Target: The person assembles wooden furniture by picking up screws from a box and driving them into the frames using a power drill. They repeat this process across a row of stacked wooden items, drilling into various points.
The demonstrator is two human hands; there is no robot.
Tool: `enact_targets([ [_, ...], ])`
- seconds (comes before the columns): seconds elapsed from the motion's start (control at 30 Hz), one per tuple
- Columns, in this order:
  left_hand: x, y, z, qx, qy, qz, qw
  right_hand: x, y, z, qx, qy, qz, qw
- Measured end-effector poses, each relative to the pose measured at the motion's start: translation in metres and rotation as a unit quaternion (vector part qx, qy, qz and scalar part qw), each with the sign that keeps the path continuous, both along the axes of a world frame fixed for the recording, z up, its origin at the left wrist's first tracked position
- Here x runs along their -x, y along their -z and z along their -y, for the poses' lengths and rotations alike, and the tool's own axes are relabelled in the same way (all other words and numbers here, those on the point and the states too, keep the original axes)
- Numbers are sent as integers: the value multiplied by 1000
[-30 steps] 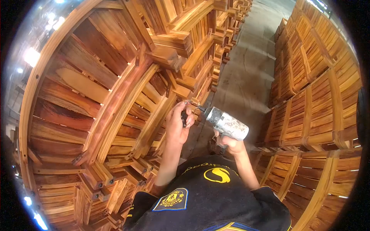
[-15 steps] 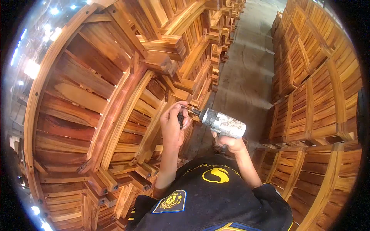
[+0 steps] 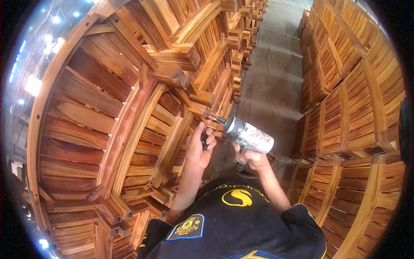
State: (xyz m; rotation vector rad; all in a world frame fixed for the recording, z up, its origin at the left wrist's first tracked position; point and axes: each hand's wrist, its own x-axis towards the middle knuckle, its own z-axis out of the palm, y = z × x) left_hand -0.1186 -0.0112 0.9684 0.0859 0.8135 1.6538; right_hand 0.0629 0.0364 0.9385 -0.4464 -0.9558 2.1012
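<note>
My right hand (image 3: 252, 157) is wrapped round the handle of a cordless drill (image 3: 252, 136), whose white body is worn and stained. The drill points left, and its thin bit (image 3: 207, 113) shows bare in front of the wooden frames. My left hand (image 3: 200, 144) is just left of the chuck, below the bit, with its fingers curled round small dark things that I cannot make out. Beside it on the left stands slatted wooden furniture (image 3: 142, 125) with thick rails and legs.
Stacked slatted wooden pieces (image 3: 332, 112) line the right side. Between the rows runs a grey concrete floor (image 3: 271, 73). More wooden frames (image 3: 228, 43) extend up the left row. Bright lights show at the far left.
My left hand has moved down, away from the bit, which now shows uncovered. The view has shifted slightly, and the drill tilts a little more.
</note>
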Motion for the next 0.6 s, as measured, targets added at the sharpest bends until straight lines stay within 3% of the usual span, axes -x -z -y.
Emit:
enact_targets([
  [0.1,13,22,2,48,-16,12,999,-3,-1,1,-7,-8,0,1000],
  [0.23,20,9,5,26,-26,55,998,-4,8,1,-8,-14,-12,1000],
  [0.5,32,11,0,-29,9,-64,997,0,-10,4,5,20,21,1000],
  [0.6,36,20,-6,11,-1,-35,999,1,-12,4,2,20,11,1000],
])
